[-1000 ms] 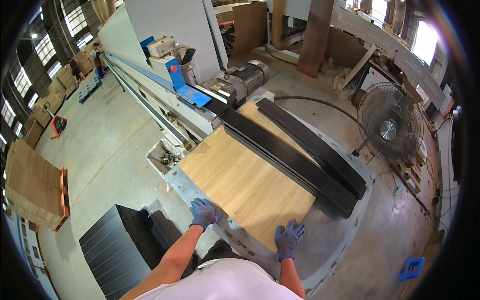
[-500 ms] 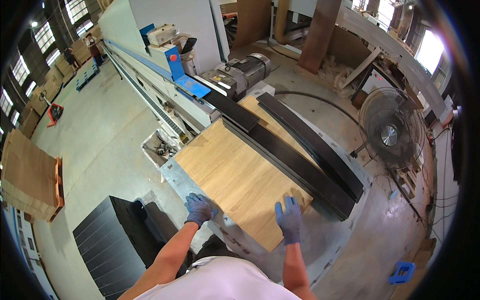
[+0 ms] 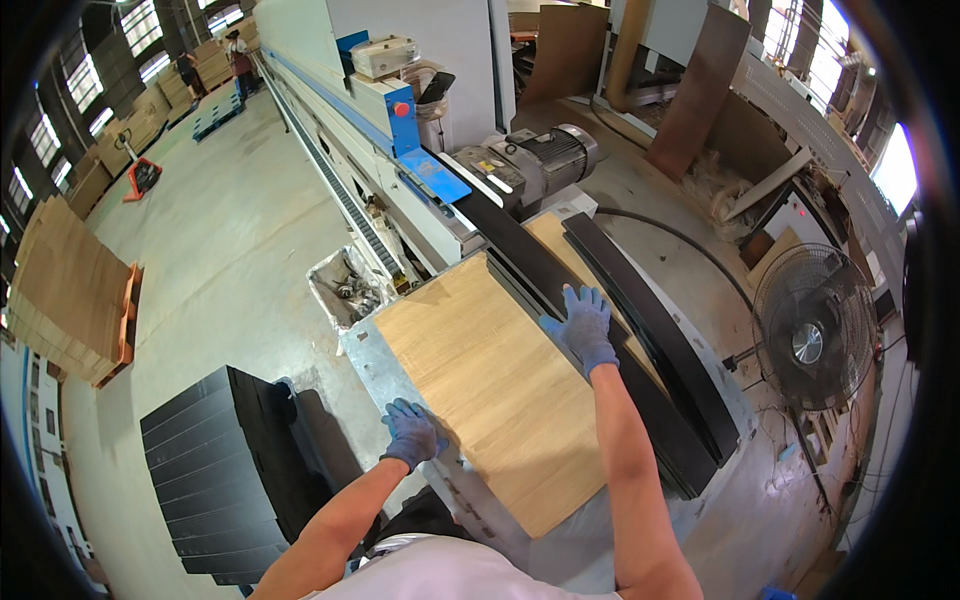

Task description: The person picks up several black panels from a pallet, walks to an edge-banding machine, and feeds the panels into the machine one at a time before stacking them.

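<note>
A light wood-grain panel (image 3: 490,390) lies flat on the grey metal table (image 3: 366,358) in front of me. My left hand (image 3: 413,434), in a blue-grey glove, rests by the panel's near left edge with fingers apart. The gloved right hand (image 3: 586,328) reaches over the long black boards (image 3: 655,425) along the panel's right side. Its fingers are spread, and whether it presses on the boards or hovers just above cannot be made out. More black boards (image 3: 655,332) lie farther right, on a second wood-toned panel (image 3: 548,234).
Beyond the table stands a long machine with a blue plate (image 3: 432,178), a red button (image 3: 401,109) and a motor (image 3: 550,155). A stack of black boards (image 3: 215,480) stands at my left. A fan (image 3: 812,330) is at the right, and a scrap bin (image 3: 345,290) sits beside the machine.
My right hand has moved from the wood panel's near right edge forward to the black boards. The short black board has slid forward toward the machine. My left hand stays near the panel's edge.
</note>
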{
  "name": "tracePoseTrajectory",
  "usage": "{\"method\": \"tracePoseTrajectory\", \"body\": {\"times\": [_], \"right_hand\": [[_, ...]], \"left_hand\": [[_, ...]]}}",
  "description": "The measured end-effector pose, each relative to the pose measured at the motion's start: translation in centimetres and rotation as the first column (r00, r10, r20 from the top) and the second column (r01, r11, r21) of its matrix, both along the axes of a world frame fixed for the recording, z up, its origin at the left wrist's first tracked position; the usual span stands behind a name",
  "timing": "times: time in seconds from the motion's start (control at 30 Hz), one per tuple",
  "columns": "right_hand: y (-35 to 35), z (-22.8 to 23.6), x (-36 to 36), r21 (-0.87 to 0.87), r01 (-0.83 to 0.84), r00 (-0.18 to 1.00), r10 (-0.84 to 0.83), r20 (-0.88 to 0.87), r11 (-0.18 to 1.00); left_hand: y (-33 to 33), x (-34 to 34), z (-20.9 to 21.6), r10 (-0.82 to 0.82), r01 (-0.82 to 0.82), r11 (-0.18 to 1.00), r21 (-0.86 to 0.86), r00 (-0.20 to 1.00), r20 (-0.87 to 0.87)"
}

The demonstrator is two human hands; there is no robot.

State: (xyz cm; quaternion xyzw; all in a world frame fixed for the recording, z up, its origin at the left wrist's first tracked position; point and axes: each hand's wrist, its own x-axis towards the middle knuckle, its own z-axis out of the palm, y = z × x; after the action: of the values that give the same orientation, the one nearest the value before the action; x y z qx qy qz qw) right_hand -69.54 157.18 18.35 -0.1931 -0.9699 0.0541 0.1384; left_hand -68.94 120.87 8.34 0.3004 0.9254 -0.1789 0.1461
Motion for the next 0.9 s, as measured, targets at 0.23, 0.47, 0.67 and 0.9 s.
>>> {"method": "tracePoseTrajectory", "body": {"times": [0.23,0.47,0.67,0.9], "right_hand": [[3.4,-2.1,3.6,-0.074,0.002,1.000,-0.002,-0.005,0.997],[2.6,-2.5,11.6,-0.072,-0.012,0.999,0.009,-0.040,0.997],[3.5,-2.6,20.1,-0.037,0.052,0.998,-0.053,-0.018,0.998],[4.6,-0.5,31.0,-0.118,0.183,0.975,-0.165,0.148,0.976]], "left_hand": [[0.7,-0.5,0.9,0.024,-0.024,1.000,-0.001,0.994,0.107],[0.2,-0.3,0.1,-0.016,0.016,1.000,0.018,1.000,0.019],[0.1,-0.2,0.8,0.013,-0.014,1.000,0.014,0.993,0.121],[0.1,-0.3,0.8,0.038,-0.036,0.999,-0.014,0.994,0.104]]}}
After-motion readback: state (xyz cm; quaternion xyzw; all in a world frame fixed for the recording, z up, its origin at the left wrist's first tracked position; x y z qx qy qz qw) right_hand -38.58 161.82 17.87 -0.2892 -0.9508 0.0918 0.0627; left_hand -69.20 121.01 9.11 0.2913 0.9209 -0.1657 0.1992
